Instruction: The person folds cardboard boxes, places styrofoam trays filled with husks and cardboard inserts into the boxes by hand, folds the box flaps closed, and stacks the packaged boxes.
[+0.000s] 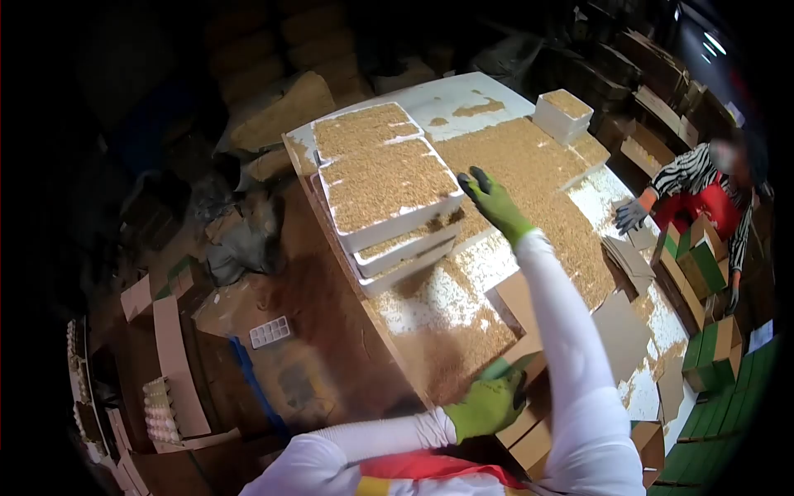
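Observation:
My left hand (486, 407), in a green glove with dark fingertips, is closed on the edge of a cardboard box (519, 426) with a green flap, at the table's near side. My right hand (496, 205), gloved alike, reaches out over the table with its fingers apart, holding nothing. Just left of it stands a stack of white foam boxes (397, 230) filled with brown, grainy loose material. More of this loose material (513, 165) is spread over the white tabletop beside my right hand.
A smaller white foam box (565, 116) stands at the far right of the table. Across from me is a co-worker (703, 186) in striped sleeves, one gloved hand at the table edge. Cardboard boxes (713, 351) lie right; egg trays (161, 411) stand lower left.

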A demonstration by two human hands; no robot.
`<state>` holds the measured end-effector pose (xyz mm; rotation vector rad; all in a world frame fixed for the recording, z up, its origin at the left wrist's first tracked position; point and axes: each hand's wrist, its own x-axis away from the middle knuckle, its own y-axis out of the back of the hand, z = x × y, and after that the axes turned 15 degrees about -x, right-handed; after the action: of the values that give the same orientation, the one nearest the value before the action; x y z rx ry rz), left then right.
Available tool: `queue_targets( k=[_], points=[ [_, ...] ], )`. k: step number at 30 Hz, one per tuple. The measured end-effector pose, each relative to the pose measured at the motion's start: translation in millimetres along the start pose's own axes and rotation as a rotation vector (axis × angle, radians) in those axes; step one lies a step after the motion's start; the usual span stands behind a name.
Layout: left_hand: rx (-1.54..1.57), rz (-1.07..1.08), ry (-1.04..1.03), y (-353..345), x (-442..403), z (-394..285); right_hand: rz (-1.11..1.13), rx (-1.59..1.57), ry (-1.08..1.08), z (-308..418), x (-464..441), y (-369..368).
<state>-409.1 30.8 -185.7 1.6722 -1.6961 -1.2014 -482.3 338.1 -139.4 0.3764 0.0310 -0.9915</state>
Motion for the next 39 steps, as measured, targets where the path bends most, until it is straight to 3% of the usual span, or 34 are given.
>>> queue_targets(
  k=[1, 3, 5, 6, 9, 12, 14, 15, 17, 19, 20, 21, 23, 25, 26, 29, 30, 31, 34, 37, 39],
  points=[
    [0.087, 0.045, 0.098, 6.7, -2.4, -3.1, 0.064, -0.109, -0.012, -33.0, -35.9, -20.5],
    [0.025, 0.039, 0.080, -21.0, 8.2, 2.0, -0.011, -0.255, -0.176, -44.6, -30.9, -52.5],
    [0.174, 0.009, 0.109, -19.4, 5.7, 4.7, -0.134, -0.347, -0.245, -7.8, 21.8, -59.5],
    [0.156, -0.110, 0.018, 0.3, 0.9, 6.3, -0.192, -0.499, -0.253, -33.0, 40.9, -64.7],
    [0.077, 0.016, -0.076, -7.7, 6.1, 15.8, -0.266, -0.639, -0.604, 22.9, 71.2, -72.4],
    [0.041, 0.066, -0.215, -16.9, 11.2, 30.1, -0.124, -0.788, -0.528, 9.8, 60.8, -88.6],
    [0.123, 0.052, -0.308, -22.0, 9.6, 38.0, -0.320, -0.835, -0.447, 31.7, 79.6, -91.8],
    [0.143, 0.169, -0.235, -11.8, 3.6, 33.3, -0.333, -0.976, -0.357, 21.1, 92.1, -85.7],
    [0.114, 0.514, 0.036, 16.9, -5.9, 20.8, -0.350, -0.762, -0.436, 80.9, 143.2, -36.9],
    [0.150, 0.327, -0.063, 4.8, 1.8, 26.1, -0.343, -0.686, -0.368, 101.5, 203.7, 12.1],
    [0.183, 0.266, 0.022, 12.4, -4.9, 15.0, -0.400, -0.778, -0.349, 117.8, 237.1, 32.9],
    [0.121, 0.144, -0.297, -10.7, -3.2, 37.5, -0.449, -0.870, -0.328, 132.6, 272.4, 51.4],
    [0.739, 0.286, -0.134, 13.2, 14.3, 48.7, -0.526, -0.572, -0.371, 147.7, 346.6, 90.0],
    [1.347, 0.410, 0.067, 34.0, 26.2, 45.4, -0.705, -0.614, -0.542, 165.6, 415.0, 105.8],
    [1.410, 0.418, 0.279, 31.2, 22.3, 31.4, -0.759, -0.637, -0.479, 155.4, 453.7, 111.1],
    [0.309, 0.466, -0.176, 11.2, -9.2, 53.1, -0.914, -0.543, -0.463, 153.2, 499.9, 101.1],
    [0.414, 0.450, 0.005, 15.8, -12.1, 40.6, -0.886, -0.442, -0.458, 147.6, 509.4, 101.3],
    [0.372, 0.574, 0.129, 19.6, -16.3, 37.1, -0.860, -0.341, -0.452, 142.2, 519.0, 101.6],
    [0.430, 0.491, 0.106, 12.2, -11.5, 38.2, -0.903, -0.362, -0.489, 139.4, 520.8, 107.0],
    [0.349, 0.534, 0.219, 9.7, -13.6, 37.6, -0.871, -0.396, -0.471, 139.7, 522.6, 108.5],
    [0.314, 0.421, 0.183, 2.4, -10.4, 36.7, -0.879, -0.361, -0.530, 143.6, 519.5, 105.6]
  ],
)
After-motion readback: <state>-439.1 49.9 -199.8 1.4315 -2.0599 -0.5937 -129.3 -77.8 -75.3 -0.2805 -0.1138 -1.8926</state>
